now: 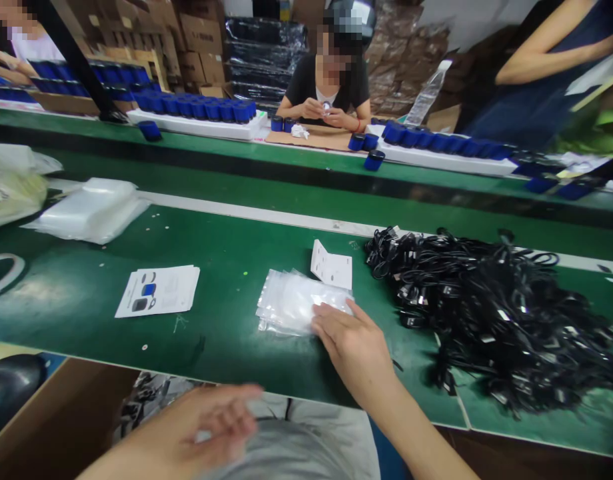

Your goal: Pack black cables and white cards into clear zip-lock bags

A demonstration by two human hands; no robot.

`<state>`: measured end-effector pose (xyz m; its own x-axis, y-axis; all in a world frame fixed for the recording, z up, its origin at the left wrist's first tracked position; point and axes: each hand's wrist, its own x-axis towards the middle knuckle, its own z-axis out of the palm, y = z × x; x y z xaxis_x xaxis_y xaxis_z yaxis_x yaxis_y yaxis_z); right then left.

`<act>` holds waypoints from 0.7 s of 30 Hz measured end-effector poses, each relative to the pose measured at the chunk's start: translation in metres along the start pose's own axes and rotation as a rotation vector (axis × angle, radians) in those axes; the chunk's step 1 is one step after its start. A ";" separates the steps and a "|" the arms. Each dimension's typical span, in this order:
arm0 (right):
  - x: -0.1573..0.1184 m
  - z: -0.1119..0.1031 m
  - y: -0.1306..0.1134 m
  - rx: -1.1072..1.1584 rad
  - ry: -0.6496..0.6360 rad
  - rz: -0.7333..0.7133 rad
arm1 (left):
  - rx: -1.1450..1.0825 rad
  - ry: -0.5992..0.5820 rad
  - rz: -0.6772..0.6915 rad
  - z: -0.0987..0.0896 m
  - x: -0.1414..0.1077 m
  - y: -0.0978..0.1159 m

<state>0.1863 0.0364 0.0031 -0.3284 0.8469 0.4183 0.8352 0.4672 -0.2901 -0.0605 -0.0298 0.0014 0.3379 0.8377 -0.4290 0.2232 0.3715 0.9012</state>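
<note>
My right hand (354, 340) rests its fingertips on a stack of clear plastic bags (286, 303) on the green table (226, 333). Just behind the bags stands a folded white leaflet (336, 268). My left hand (221, 423) is low in the view, over my lap and in front of the table edge; it is blurred, its index finger stretched out and the others curled, with nothing clearly held. To the left of the bags lies a stack of printed sheets (159, 291). A large heap of black cables (486, 320) spreads to the right of my right hand.
More plastic bags (89, 210) and a roll of tape (4, 273) lie at the left. Across the table a person (331, 87) handles a small item. Blue jars (196, 107) stand in white trays. An open cardboard box (71, 413) sits below the left edge.
</note>
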 end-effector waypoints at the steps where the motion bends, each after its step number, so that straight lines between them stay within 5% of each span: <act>1: -0.001 -0.001 -0.005 0.019 0.040 -0.027 | -0.161 -0.019 -0.015 0.015 0.009 0.010; 4: -0.010 -0.004 -0.026 0.108 0.094 -0.150 | -0.467 0.018 -0.018 0.047 0.034 0.033; 7: -0.024 -0.006 -0.040 0.239 0.099 -0.201 | -0.522 0.061 -0.057 0.056 0.048 0.044; 11: -0.036 -0.010 -0.039 0.495 0.237 0.317 | -0.610 0.159 -0.091 0.051 0.049 0.044; 13: -0.035 -0.010 -0.036 0.740 0.119 0.558 | -0.602 0.197 -0.100 0.049 0.047 0.039; 16: -0.029 -0.010 -0.036 0.980 -0.146 0.622 | -0.516 0.200 -0.106 0.047 0.045 0.030; 18: -0.025 -0.009 -0.037 0.959 -0.184 0.624 | -0.366 0.254 -0.027 0.043 0.043 0.026; 21: -0.023 -0.006 -0.037 0.907 -0.182 0.676 | 0.074 0.625 0.357 0.031 0.038 0.024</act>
<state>0.1661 -0.0022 0.0095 -0.0543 0.9842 -0.1687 0.2640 -0.1488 -0.9530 -0.0144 -0.0018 0.0049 -0.1798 0.9834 0.0263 0.2652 0.0228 0.9639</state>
